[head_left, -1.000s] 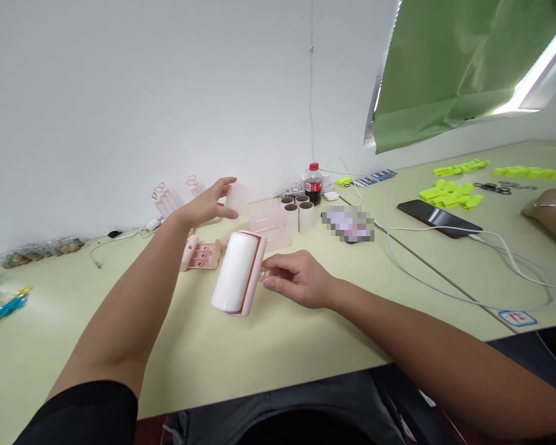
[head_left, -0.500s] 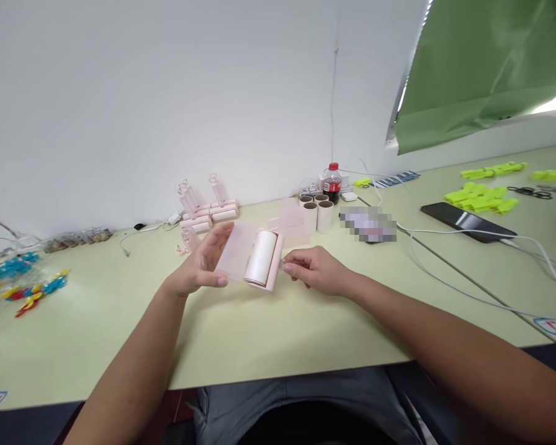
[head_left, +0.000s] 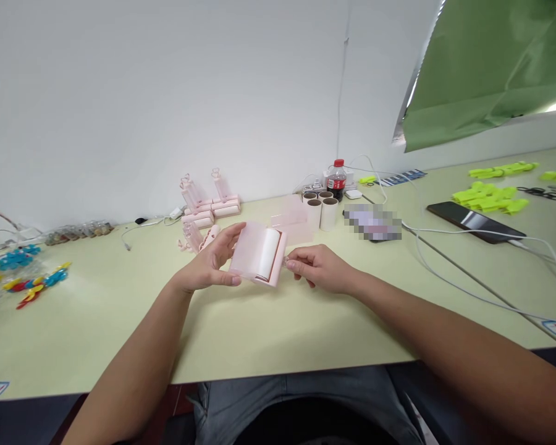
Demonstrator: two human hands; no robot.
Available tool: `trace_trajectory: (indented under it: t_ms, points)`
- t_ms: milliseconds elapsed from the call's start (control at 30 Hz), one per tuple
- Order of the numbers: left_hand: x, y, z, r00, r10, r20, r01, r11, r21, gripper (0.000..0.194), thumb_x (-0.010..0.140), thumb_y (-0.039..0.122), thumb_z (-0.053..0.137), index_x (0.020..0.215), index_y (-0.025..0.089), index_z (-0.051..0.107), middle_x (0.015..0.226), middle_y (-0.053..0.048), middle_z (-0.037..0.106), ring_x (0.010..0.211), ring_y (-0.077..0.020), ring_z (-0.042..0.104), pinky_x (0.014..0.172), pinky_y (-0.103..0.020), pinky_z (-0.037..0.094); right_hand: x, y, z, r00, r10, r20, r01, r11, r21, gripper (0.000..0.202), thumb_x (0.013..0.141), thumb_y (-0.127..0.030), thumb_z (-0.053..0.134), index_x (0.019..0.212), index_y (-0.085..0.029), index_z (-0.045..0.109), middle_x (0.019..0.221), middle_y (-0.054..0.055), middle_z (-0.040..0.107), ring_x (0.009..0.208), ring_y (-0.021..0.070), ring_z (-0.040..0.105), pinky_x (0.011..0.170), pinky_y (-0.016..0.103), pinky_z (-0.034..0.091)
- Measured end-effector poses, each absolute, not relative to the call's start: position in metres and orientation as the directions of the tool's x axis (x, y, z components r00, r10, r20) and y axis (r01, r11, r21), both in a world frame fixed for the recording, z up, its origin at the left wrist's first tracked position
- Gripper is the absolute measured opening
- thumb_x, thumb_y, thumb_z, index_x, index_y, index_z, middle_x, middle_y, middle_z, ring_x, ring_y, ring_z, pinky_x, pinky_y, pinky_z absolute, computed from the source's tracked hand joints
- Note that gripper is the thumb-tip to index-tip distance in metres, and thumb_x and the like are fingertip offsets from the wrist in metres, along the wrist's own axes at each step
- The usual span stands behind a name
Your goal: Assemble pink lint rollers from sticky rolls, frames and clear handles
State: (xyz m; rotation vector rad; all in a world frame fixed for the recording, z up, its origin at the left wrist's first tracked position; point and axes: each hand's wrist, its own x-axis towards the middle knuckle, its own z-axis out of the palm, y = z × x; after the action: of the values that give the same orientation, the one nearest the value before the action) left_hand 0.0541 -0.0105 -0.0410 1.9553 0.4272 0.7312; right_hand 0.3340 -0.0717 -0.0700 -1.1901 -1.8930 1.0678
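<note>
A pink lint roller (head_left: 267, 254) with a white paper roll and a translucent pink cover is held above the table. My left hand (head_left: 215, 262) grips the edges of its cover, thumb at the bottom and fingers at the top. My right hand (head_left: 315, 267) pinches the small clear end of the roller on its right side. The cover lies right beside the white roll, partly over its left side. Behind my left hand stand and lie more pink rollers (head_left: 198, 216).
White paper rolls (head_left: 328, 214) stand near a cola bottle (head_left: 337, 180) at the wall. Right of them lie a blurred-out item (head_left: 373, 222), a black phone (head_left: 475, 222), cables, scissors and yellow-green pieces (head_left: 490, 198). Colourful toys (head_left: 16, 267) lie far left.
The cover has moved right, closer to the white roll, together with my left hand. The view has shifted slightly. My right hand keeps its pinch.
</note>
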Motion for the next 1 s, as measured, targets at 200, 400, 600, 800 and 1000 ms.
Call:
trace_trajectory:
  t_ms: [200, 400, 600, 800, 1000]
  points:
    - [0.052, -0.010, -0.039, 0.788, 0.546, 0.285, 0.005, -0.468, 0.884, 0.093, 0.066, 0.028, 0.084, 0.146, 0.039, 0.037, 0.157, -0.007, 0.028, 0.142, -0.0344, 0.030, 0.113, -0.048, 0.033, 0.334, -0.071, -0.073, -0.421, 0.904, 0.076, 0.388, 0.255, -0.886, 0.034, 0.090, -0.048, 0.053, 0.077, -0.018, 0.060, 0.068, 0.000, 0.060, 0.048, 0.0089, 0.051, 0.048, 0.022, 0.041]
    - [0.053, -0.010, -0.041, 0.797, 0.548, 0.254, 0.052, -0.481, 0.875, 0.093, 0.067, 0.031, 0.083, 0.147, 0.038, 0.036, 0.157, -0.007, 0.025, 0.144, -0.0347, 0.028, 0.116, -0.050, 0.030, 0.334, -0.071, -0.073, -0.434, 0.899, 0.062, 0.411, 0.259, -0.874, 0.036, 0.091, -0.049, 0.052, 0.074, -0.018, 0.057, 0.069, -0.001, 0.060, 0.047, 0.0082, 0.051, 0.048, 0.021, 0.039]
    - [0.061, -0.014, -0.045, 0.816, 0.551, 0.175, 0.113, -0.449, 0.886, 0.095, 0.069, 0.035, 0.083, 0.149, 0.037, 0.032, 0.159, -0.007, 0.022, 0.146, -0.0338, 0.023, 0.118, -0.052, 0.025, 0.335, -0.069, -0.075, -0.458, 0.889, 0.026, 0.425, 0.244, -0.872, 0.038, 0.091, -0.052, 0.051, 0.075, -0.018, 0.057, 0.070, -0.001, 0.061, 0.047, 0.0083, 0.051, 0.048, 0.022, 0.038]
    - [0.062, -0.012, -0.049, 0.800, 0.572, 0.180, 0.114, -0.439, 0.891, 0.094, 0.068, 0.035, 0.083, 0.148, 0.034, 0.033, 0.158, -0.008, 0.023, 0.146, -0.0332, 0.023, 0.118, -0.051, 0.024, 0.335, -0.069, -0.077, -0.453, 0.891, 0.012, 0.425, 0.228, -0.876, 0.039, 0.092, -0.052, 0.050, 0.075, -0.018, 0.056, 0.072, 0.000, 0.064, 0.044, 0.0075, 0.051, 0.047, 0.022, 0.039]
    - [0.064, -0.012, -0.046, 0.799, 0.560, 0.220, 0.059, -0.435, 0.898, 0.090, 0.067, 0.033, 0.083, 0.145, 0.034, 0.037, 0.157, -0.009, 0.026, 0.144, -0.0340, 0.027, 0.116, -0.053, 0.027, 0.334, -0.069, -0.076, -0.434, 0.901, 0.017, 0.372, 0.197, -0.907, 0.039, 0.090, -0.054, 0.051, 0.078, -0.017, 0.059, 0.072, 0.000, 0.063, 0.043, 0.0074, 0.051, 0.045, 0.022, 0.039]
